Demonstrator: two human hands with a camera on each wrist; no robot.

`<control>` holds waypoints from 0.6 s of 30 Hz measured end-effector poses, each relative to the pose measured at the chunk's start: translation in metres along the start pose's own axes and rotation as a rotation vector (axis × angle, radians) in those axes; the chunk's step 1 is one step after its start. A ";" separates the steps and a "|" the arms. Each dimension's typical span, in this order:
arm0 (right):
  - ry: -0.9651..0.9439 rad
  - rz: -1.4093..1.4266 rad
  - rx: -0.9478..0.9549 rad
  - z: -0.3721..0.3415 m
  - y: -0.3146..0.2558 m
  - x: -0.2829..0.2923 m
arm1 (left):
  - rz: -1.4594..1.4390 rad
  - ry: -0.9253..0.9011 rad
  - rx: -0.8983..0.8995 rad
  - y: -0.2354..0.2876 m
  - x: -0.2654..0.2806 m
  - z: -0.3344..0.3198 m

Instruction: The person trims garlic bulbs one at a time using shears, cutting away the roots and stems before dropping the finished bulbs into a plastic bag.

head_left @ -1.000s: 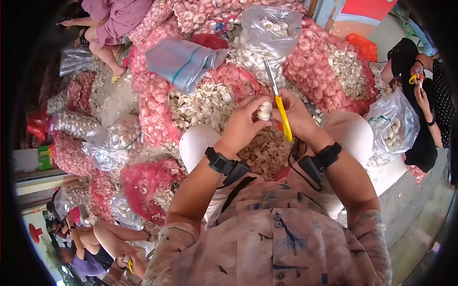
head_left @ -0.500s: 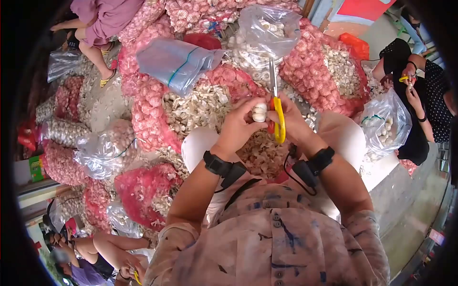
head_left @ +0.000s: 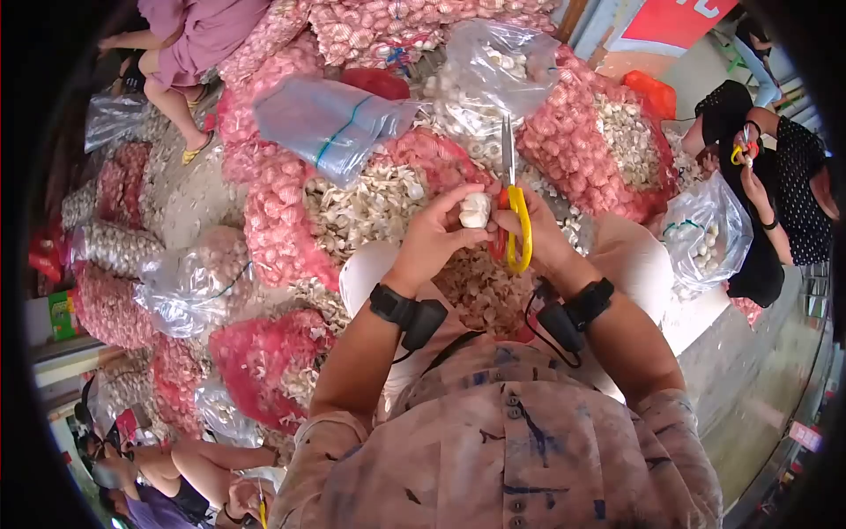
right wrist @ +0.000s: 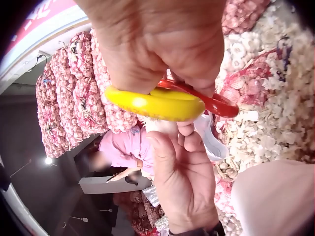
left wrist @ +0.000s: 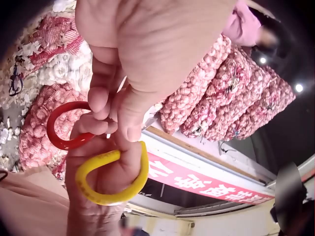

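In the head view my left hand [head_left: 430, 242] pinches a pale garlic bulb [head_left: 475, 211] between thumb and fingers, above the lap. Just to its right, my right hand [head_left: 548, 236] holds a pair of scissors [head_left: 526, 227], its fingers in the handles. One handle loop is yellow, the other red; the metal blades point away from the body. The right wrist view shows the left thumb on the bulb [right wrist: 165, 128], right beside the yellow loop [right wrist: 147, 105]. From the left wrist, the red loop [left wrist: 54, 129] sits around the right hand's fingers, while the bulb is mostly hidden.
Loose peelings [head_left: 480, 291] lie between the knees. A red mesh sack [head_left: 282, 220] of garlic, a folded plastic bag [head_left: 330, 123] and a clear bag [head_left: 493, 75] of bulbs lie ahead. Another person [head_left: 749, 176] with scissors sits at the right beside a clear bag [head_left: 705, 229].
The scissors have swung from a leftward slant to pointing nearly straight ahead. The garlic bulb has turned in the left hand's fingers and moved slightly left.
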State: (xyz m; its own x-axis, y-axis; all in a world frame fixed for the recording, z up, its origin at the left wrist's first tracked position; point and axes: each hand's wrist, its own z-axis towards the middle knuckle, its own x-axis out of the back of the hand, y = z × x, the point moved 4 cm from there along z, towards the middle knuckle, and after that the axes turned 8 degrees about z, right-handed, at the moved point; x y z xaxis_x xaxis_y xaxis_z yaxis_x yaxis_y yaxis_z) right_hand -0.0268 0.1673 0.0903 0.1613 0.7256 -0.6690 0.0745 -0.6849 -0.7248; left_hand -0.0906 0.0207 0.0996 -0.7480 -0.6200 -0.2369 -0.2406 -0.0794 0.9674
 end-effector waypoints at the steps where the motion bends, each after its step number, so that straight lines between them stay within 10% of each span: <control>1: -0.011 0.000 -0.003 0.001 -0.002 -0.009 | 0.016 0.001 0.002 0.003 0.002 -0.002; 7: 0.043 -0.298 -0.004 -0.008 -0.011 -0.032 | -0.183 0.113 -0.034 0.005 0.014 -0.014; 13: -0.008 -1.290 0.282 -0.031 -0.023 -0.031 | -0.204 0.214 -0.088 0.011 0.016 -0.014; 18: -0.023 -1.273 0.310 -0.037 -0.025 -0.022 | 0.089 0.267 -0.145 0.026 -0.007 -0.006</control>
State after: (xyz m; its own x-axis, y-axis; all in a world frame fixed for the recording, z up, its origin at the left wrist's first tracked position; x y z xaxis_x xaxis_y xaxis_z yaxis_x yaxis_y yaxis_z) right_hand 0.0038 0.1664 0.1291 0.1293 0.8515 0.5082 -0.0671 0.5188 -0.8523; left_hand -0.0880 0.0184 0.1270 -0.5688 -0.8109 -0.1370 -0.0760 -0.1141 0.9906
